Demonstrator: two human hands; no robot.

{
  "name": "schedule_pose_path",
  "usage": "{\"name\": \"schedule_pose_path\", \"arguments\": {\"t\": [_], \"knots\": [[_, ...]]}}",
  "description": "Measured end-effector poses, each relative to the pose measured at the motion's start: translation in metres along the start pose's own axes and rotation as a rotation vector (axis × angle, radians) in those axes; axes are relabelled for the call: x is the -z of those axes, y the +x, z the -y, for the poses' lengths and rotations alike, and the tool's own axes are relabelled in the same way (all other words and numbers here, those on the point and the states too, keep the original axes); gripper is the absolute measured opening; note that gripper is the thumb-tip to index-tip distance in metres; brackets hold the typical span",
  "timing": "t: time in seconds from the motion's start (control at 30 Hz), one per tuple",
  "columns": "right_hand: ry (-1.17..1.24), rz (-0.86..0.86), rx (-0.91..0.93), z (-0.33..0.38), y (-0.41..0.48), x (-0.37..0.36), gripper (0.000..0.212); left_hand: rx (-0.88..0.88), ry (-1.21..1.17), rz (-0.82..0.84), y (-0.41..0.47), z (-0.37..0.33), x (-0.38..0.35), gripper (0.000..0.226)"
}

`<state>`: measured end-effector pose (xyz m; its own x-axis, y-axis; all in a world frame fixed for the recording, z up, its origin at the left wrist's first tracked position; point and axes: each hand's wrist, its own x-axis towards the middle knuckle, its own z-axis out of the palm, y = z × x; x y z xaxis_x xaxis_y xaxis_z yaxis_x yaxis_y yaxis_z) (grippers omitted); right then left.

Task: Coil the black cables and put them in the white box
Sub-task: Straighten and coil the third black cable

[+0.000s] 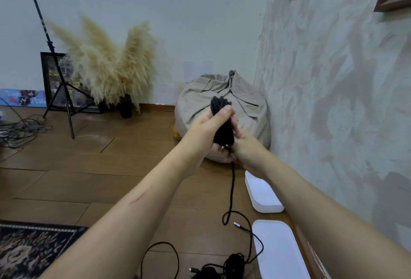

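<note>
1. Head view: the left hand (pixel 213 123) has its grip closed round a black cable bundle (pixel 222 129), whose long axis stands upright above the floor.
2. The right hand (pixel 244 147) rests against the bundle's lower end; whether its grip pinches the strand I cannot tell.
3. The loose tail (pixel 232 185) hangs down to the wooden floor (pixel 89 167), its plug (pixel 237 225) near the white box (pixel 278 256), which lies below, on the right hand's side.
4. More black cables (pixel 231 263) lie beside the box; a bean bag (pixel 244 105) fills the corner.
</note>
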<state>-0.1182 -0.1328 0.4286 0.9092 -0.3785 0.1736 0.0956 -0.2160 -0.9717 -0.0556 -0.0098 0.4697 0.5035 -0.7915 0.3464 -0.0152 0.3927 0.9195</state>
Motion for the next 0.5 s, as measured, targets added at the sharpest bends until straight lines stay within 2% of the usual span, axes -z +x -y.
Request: {"name": "schedule_pose_path", "arguments": {"t": [0.1, 0.17, 0.23, 0.4, 0.5], "knots": [[-0.236, 0.069, -0.004, 0.002, -0.002, -0.018, 0.025, -0.067, 0.212, -0.159, 0.009, 0.005, 0.012, 0.030], [-0.337, 0.114, 0.000, 0.005, -0.002, -0.024, 0.024, -0.106, 0.423, -0.257, 0.014, 0.013, 0.023, 0.045], [-0.443, 0.131, 0.005, 0.012, -0.003, -0.023, 0.027, -0.111, 0.503, -0.319, 0.019, 0.019, 0.037, 0.054], [-0.519, 0.139, 0.052, 0.038, -0.008, -0.002, 0.024, -0.029, 0.691, -0.354, 0.021, 0.034, 0.062, 0.031], [-0.655, 0.171, 0.151, 0.050, -0.011, -0.001, 0.025, 0.008, 0.705, -0.290, 0.019, 0.041, 0.059, 0.038]]}}
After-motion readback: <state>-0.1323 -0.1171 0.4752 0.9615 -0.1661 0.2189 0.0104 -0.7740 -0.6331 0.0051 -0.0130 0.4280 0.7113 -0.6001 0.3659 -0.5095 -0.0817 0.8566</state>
